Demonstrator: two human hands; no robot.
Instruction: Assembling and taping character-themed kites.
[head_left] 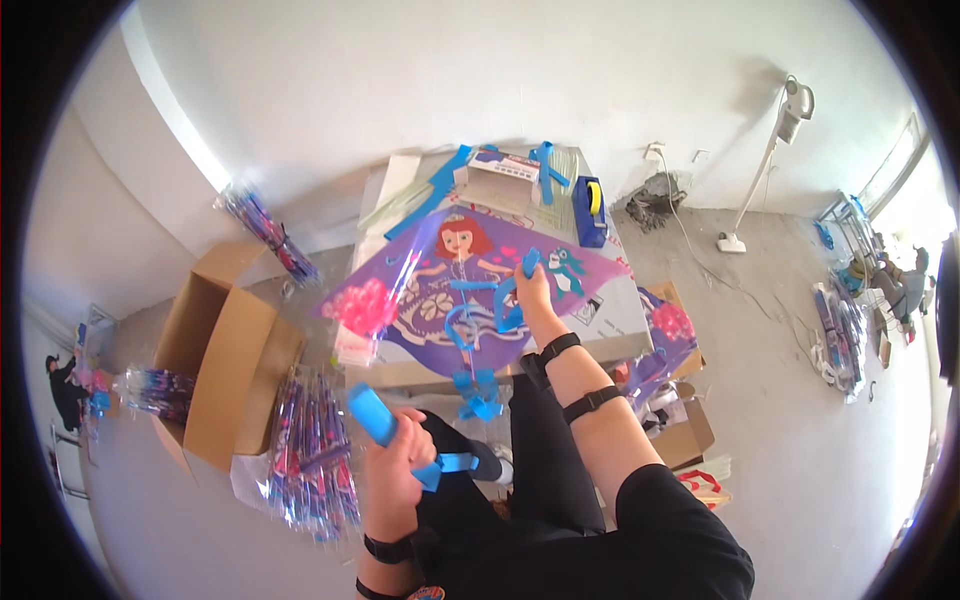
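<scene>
A purple kite [415, 270] printed with a red-haired princess figure is spread over the work table [610, 335]. My right hand [535, 290] is closed on a blue ribbon [507, 308] above the kite's right half, with loops hanging below the fingers. Nearer to my body and off the table's front edge, my left hand [397, 462] grips a folded blue strip [372, 413]; a tail of it sticks out past the fist. Between the hands, curled blue streamers [478, 395] dangle at the kite's lower tip. A pink flower-like bunch [362, 307] shows at the kite's left.
Behind the kite are a white carton [503, 178] and a blue tape dispenser [590, 212]. An open cardboard box [225, 370] and bagged kites [312, 450] stand at left. A stick vacuum [765, 165] leans on the wall, a cable trailing nearby. Other people [905, 285] are at the far sides.
</scene>
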